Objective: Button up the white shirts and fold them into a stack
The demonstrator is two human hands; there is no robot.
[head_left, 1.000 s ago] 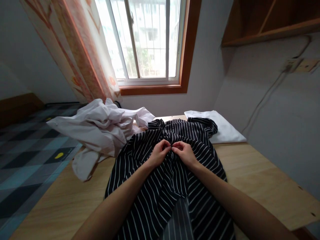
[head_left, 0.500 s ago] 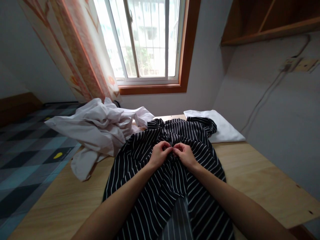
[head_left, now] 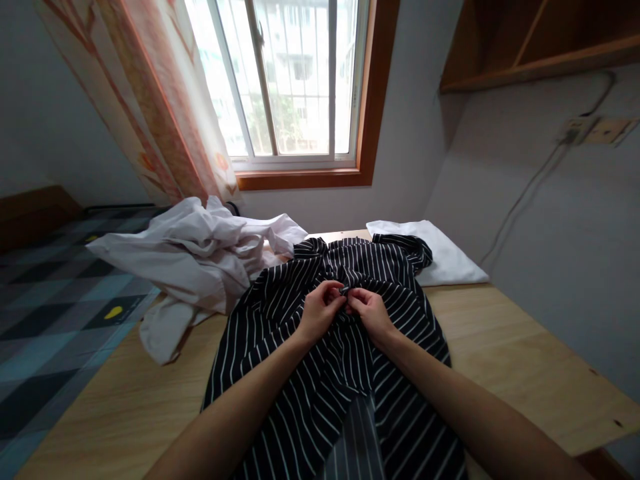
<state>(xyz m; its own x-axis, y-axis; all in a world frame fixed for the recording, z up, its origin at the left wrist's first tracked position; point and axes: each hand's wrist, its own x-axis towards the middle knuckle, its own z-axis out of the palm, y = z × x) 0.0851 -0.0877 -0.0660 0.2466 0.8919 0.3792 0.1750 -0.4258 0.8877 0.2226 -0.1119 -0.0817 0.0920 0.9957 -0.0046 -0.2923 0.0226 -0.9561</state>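
1. While both forearms reach in from the bottom edge, the left hand [head_left: 320,309] and the right hand [head_left: 367,310] meet fingertip to fingertip at the middle of the view, over the black striped shirt [head_left: 280,313].
2. Left hand: thumb and forefinger are pinched on a small fold of the striped cloth at its front opening; the other fingers curl under.
3. Right hand: its fingertips are closed on the facing edge of the same cloth, touching the left hand's. Something small and dark sits between the two pinches, too small to name.
4. Spread across the wooden table [head_left: 505,360], the shirt runs from the near edge at 6 o'clock up to its bunched collar end at about 12 o'clock from the hands.
5. At 10 o'clock from the hands a crumpled white garment [head_left: 195,257] lies heaped, touching the shirt's left side and hanging over the table's left edge.
6. At 1 o'clock a folded white cloth [head_left: 450,257] lies flat; the shirt's far right corner overlaps it.
7. Beyond the table at 12 o'clock stands a window [head_left: 295,80] with a patterned curtain [head_left: 150,107] at 11 o'clock.
8. At 9 o'clock lies a checked floor [head_left: 55,293].
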